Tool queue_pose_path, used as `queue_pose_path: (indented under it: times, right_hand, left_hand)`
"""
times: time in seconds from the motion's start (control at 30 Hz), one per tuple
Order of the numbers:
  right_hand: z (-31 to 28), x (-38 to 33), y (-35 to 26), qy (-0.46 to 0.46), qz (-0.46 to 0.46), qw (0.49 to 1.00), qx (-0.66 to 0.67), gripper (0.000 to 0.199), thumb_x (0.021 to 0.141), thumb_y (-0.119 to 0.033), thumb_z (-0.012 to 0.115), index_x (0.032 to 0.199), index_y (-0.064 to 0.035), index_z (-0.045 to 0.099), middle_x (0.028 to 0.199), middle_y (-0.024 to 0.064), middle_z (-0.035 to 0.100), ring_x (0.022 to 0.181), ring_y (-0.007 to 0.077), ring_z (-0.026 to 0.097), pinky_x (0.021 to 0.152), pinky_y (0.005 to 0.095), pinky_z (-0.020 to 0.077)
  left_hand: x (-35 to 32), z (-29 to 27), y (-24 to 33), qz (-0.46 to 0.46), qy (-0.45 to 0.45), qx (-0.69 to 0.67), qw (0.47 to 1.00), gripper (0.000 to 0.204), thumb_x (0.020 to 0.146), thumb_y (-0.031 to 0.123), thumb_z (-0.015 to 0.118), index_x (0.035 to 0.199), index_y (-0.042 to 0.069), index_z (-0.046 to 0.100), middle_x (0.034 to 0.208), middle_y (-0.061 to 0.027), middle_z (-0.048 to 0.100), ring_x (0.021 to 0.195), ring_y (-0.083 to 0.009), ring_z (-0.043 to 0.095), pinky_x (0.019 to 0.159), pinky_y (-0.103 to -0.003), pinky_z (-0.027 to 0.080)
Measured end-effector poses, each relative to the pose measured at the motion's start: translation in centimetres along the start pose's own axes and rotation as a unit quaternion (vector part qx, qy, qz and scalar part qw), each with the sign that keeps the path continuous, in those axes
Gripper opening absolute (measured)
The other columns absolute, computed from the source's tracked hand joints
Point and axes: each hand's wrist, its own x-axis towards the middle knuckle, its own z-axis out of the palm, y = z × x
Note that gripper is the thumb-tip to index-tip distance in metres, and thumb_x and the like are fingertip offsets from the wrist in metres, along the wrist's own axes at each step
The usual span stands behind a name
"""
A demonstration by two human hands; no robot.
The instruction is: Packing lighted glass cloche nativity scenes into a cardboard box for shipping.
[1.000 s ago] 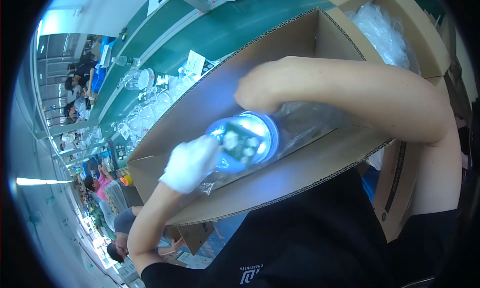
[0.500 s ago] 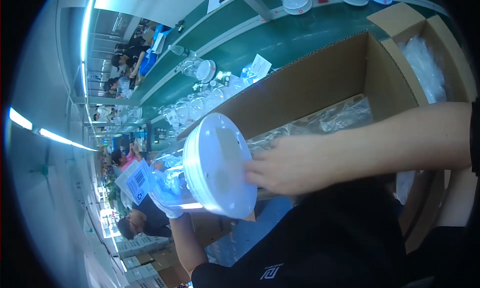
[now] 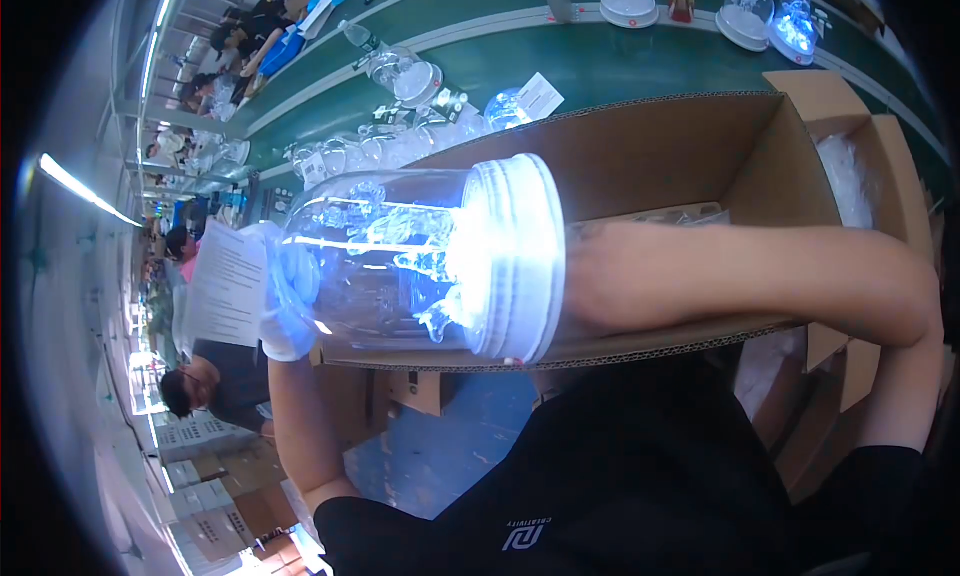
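A clear dome lamp (image 3: 380,246) lies sideways in the air above the near side of an open cardboard box (image 3: 655,161). Its thick white base (image 3: 525,256) faces right and glows brightly, and clear figures show inside. My left hand (image 3: 287,326), in a white glove, is closed around the rounded end of the dome. A printed paper sheet (image 3: 228,288) hangs beside that hand. My bare right hand (image 3: 610,286) reaches down into the box, just right of the base. The base and the angle hide its fingers. Clear plastic wrap (image 3: 705,216) lies in the box.
Behind the box runs a green conveyor (image 3: 600,71) bearing several clear domes (image 3: 405,76). Another carton (image 3: 880,196) with plastic bags stands at right. A co-worker (image 3: 200,381) is at lower left, near stacked cartons (image 3: 205,511).
The lamp has turned from showing its base's underside to lying side-on, its light now bright. My right hand has left the base and dipped into the box.
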Motion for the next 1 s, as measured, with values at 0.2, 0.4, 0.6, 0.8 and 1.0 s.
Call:
queue_pose_path:
  times: [0.2, 0.4, 0.6, 0.8, 1.0]
  right_hand:
    - [-0.8, 1.5, 3.8, -0.053, 0.174, 0.983, 0.026, 0.050, 0.097, -0.044, 0.061, 0.107, 0.0046, 0.065, 0.105, 0.0267, 0.067, 0.099, 0.0412, 0.067, 0.085, 0.0483, 0.0551]
    - [-0.7, 1.9, 4.0, 0.193, 0.052, 0.892, 0.405, 0.083, 0.096, -0.042, 0.067, 0.156, -0.0043, 0.023, 0.138, 0.0258, 0.057, 0.128, 0.0376, 0.058, 0.104, 0.0457, 0.0468]
    - [-1.2, 4.5, 2.7, 0.217, -0.039, 0.825, 0.520, 0.057, 0.096, -0.042, 0.067, 0.137, -0.0062, 0.050, 0.111, 0.0121, 0.066, 0.089, 0.0229, 0.064, 0.083, 0.0344, 0.0541]
    - [-3.0, 5.0, 1.1, 0.177, 0.018, 0.900, 0.397, 0.033, 0.095, -0.033, 0.070, 0.106, -0.0055, 0.055, 0.092, 0.0063, 0.068, 0.086, 0.0153, 0.063, 0.077, 0.0327, 0.0506]
    - [-1.3, 5.2, 6.6, 0.065, 0.042, 0.943, 0.324, 0.050, 0.091, -0.033, 0.074, 0.129, -0.0061, 0.056, 0.109, 0.0108, 0.071, 0.098, 0.0216, 0.066, 0.081, 0.0349, 0.0540]
  left_hand:
    - [-6.1, -7.7, -4.7, 0.002, 0.227, -0.057, 0.972, 0.066, 0.090, 0.041, 0.070, 0.139, 0.001, 0.052, 0.122, -0.0138, 0.066, 0.110, -0.0328, 0.063, 0.100, -0.039, 0.050]
    - [-3.9, -4.1, -1.6, 0.045, 0.181, 0.138, 0.973, 0.065, 0.091, 0.039, 0.068, 0.140, 0.000, 0.051, 0.124, -0.0145, 0.064, 0.111, -0.0313, 0.062, 0.101, -0.040, 0.050]
    - [-3.5, -2.1, -1.3, 0.083, 0.174, 0.322, 0.927, 0.063, 0.094, 0.037, 0.066, 0.141, -0.001, 0.049, 0.126, -0.0154, 0.061, 0.113, -0.0294, 0.061, 0.102, -0.042, 0.050]
    - [1.4, 12.4, -9.1, 0.110, 0.185, 0.495, 0.842, 0.061, 0.096, 0.035, 0.064, 0.141, -0.001, 0.047, 0.129, -0.0163, 0.059, 0.114, -0.0276, 0.060, 0.103, -0.043, 0.049]
    - [-2.7, -3.6, -0.4, 0.103, 0.193, 0.608, 0.763, 0.059, 0.098, 0.034, 0.062, 0.142, -0.002, 0.046, 0.131, -0.0170, 0.057, 0.116, -0.0261, 0.059, 0.104, -0.044, 0.049]
